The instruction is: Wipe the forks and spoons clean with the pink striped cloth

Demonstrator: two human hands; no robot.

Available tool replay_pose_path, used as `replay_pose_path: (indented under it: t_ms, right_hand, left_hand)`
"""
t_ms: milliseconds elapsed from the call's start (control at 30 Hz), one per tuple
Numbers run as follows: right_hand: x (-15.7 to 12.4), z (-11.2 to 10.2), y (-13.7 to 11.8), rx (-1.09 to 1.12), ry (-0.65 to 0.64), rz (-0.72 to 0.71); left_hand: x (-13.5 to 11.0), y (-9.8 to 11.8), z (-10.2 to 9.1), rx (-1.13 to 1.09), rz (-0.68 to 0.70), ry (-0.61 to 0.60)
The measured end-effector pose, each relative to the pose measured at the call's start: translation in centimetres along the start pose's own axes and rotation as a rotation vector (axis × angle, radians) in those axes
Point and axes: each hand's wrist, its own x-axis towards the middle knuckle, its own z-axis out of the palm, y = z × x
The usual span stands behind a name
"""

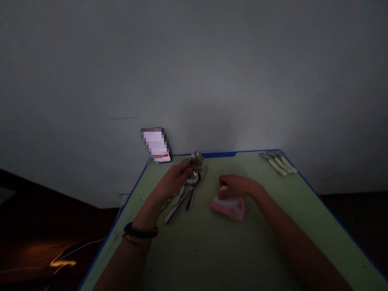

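Pinching a pink-and-white cloth (228, 207) in the curled right hand (235, 186), on the pale green, blue-edged tabletop (194, 250). Holding the half-bent left hand (176, 177) at a shiny, round-bowled silver utensil (196, 156) over a pile of silver metal cutlery (189, 198); cannot tell whether gripping it.

Two bare hands: one left hand (173, 180), one right hand (241, 186). One pink-and-white cloth (228, 208). Three white-handled metal utensils (277, 166). At least three shiny metal cutlery pieces (177, 207), overlapping too much for an exact count. One lit, blurred-out screen (156, 142). One pale green, blue-edged worktop (212, 254).
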Motion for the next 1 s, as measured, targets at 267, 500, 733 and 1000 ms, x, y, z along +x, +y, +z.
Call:
replay_pose_path:
  t_ms: [267,500,733,1000]
  right_hand:
    - [-2.9,-4.3,2.9,0.124,0.283,0.056]
    - [-3.6,-5.6,5.0,0.216,0.609,0.124]
    - [-3.0,-5.6,4.7,0.333,0.919,0.103]
    - [-2.6,-4.4,2.7,0.924,0.559,-0.036]
  left_hand:
    - [0.1,0.8,4.6,-0.491,-0.218,0.106]
    - [-0.3,0.2,7.5,-0.830,-0.311,-0.074]
    - [-0.8,-0.3,9.9,-0.616,-0.319,-0.010]
    - [-0.8,-1.7,10.7,-0.614,-0.364,0.030]
